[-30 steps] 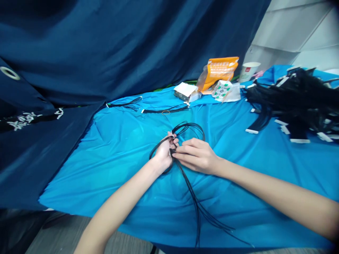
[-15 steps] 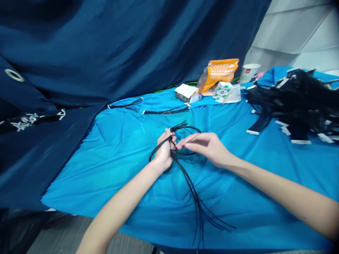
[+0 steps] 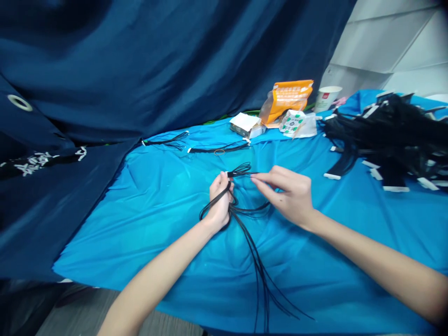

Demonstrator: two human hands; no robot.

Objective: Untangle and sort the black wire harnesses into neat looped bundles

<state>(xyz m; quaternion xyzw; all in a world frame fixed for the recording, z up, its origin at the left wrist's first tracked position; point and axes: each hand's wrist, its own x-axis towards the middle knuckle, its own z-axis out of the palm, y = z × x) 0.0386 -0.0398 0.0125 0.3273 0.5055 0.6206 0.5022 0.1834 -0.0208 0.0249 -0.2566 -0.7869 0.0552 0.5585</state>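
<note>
Cable bundle (image 3: 259,265), black and thin-stranded, lies in and around the left hand (image 3: 219,200), near the middle of the blue cloth (image 3: 147,224). The left hand is closed on it, with a loop curving round the outside of the palm. A white connector (image 3: 227,174) sits at the left thumb tip, and short strands fan from it toward the right hand (image 3: 290,193), their long axis nearly level across the view. The right thumb and forefinger are pinched narrow at the far end of those strands, seemingly on one or a few; the exact hold is too small to tell. The connector is nearer the left hand, to the left of the right hand's pinch. Longer strands trail from the left palm toward the near edge of the cloth, slanting right and spreading at their ends.

Beyond the hands lie two more cables, one (image 3: 168,140) at the left and one (image 3: 231,149) with an orange ring (image 3: 219,152) by it. Behind, an orange pouch (image 3: 292,95) bears white lettering, a packet (image 3: 293,122) has green marks, and a paper cup (image 3: 327,99) carries a red label; none is legible. A small box (image 3: 247,125) sits left of the pouch, and a heap of black cables (image 3: 392,135) lies at the right.
</note>
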